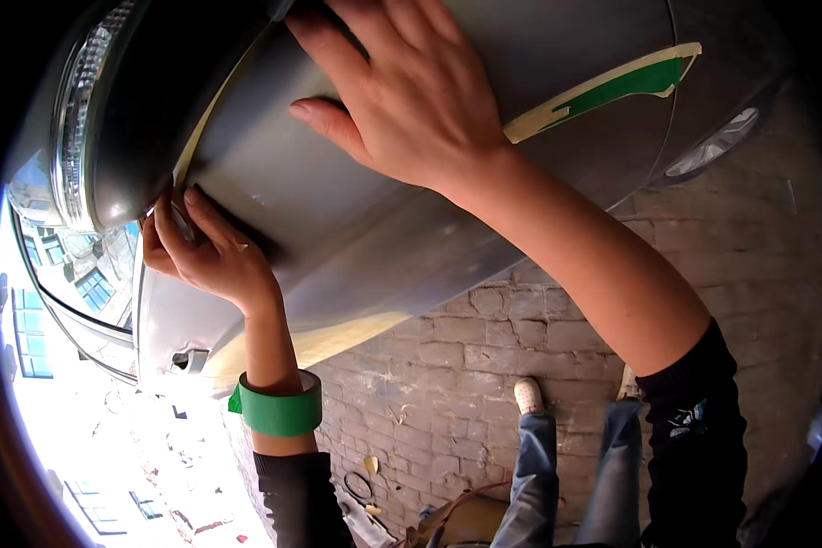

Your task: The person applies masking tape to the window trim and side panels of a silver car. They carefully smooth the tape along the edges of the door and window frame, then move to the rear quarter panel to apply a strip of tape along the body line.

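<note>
Head cam: left hand point(212, 260) pinches masking tape point(198, 137) by the side mirror point(142, 119) edge. Right hand point(420, 100) spread flat, roomy car panel point(292, 178) between.

Room over grey panel point(338, 215) — dark housing point(178, 82) blocks upper left.

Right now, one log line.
left hand: at pale tape strip | right hand: over grey car panel | green tape roll: around left forearm

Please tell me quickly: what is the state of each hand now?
Left hand: closed, pinching the pale tape strip.
Right hand: open, spread over the grey car panel.
</note>
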`<state>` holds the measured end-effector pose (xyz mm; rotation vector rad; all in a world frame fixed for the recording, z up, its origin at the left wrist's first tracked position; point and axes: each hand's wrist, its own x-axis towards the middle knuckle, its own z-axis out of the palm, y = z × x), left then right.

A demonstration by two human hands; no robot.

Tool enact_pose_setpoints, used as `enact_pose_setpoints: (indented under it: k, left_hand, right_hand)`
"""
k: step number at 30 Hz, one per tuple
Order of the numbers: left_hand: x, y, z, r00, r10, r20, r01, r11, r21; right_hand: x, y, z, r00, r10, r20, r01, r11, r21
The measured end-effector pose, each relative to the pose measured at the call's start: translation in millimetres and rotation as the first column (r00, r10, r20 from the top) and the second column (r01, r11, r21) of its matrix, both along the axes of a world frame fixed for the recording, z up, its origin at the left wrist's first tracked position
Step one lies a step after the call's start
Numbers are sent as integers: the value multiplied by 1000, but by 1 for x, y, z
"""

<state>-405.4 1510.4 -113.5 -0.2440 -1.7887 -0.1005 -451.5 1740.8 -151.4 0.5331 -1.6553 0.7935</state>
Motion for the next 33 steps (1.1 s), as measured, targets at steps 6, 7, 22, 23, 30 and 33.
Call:
enact_pose_setpoints:
  k: [6, 7, 22, 23, 30, 33]
  left_hand:
    - [-3, -17, 14, 993, 93, 68, -100, 990, 104]
    - [-4, -12, 14, 998, 21, 58, -28, 992, 127]
    - [-28, -12, 39, 951, -304, 56, 258, 879, 401]
    - [-31, -17, 46, 955, -281, 94, 233, 909, 346]
    - [-39, -44, 53, 996, -12, 89, 7, 998, 59]
    - [-38, -49, 53, 989, -5, 145, -7, 997, 80]
  right_hand:
    - [0, -2, 1, 998, 45, 46, -45, 999, -1]
    - [0, -2, 2, 998, 46, 41, -46, 999, -6]
    - [-6, 0, -2, 1000, 29, 11, -29, 1000, -8]
    - [-7, 0, -3, 999, 29, 24, -29, 999, -16]
    - [-12, 21, 4, 996, 9, -91, -20, 992, -127]
    - [-12, 46, 4, 999, -14, -29, 13, 1000, -7]
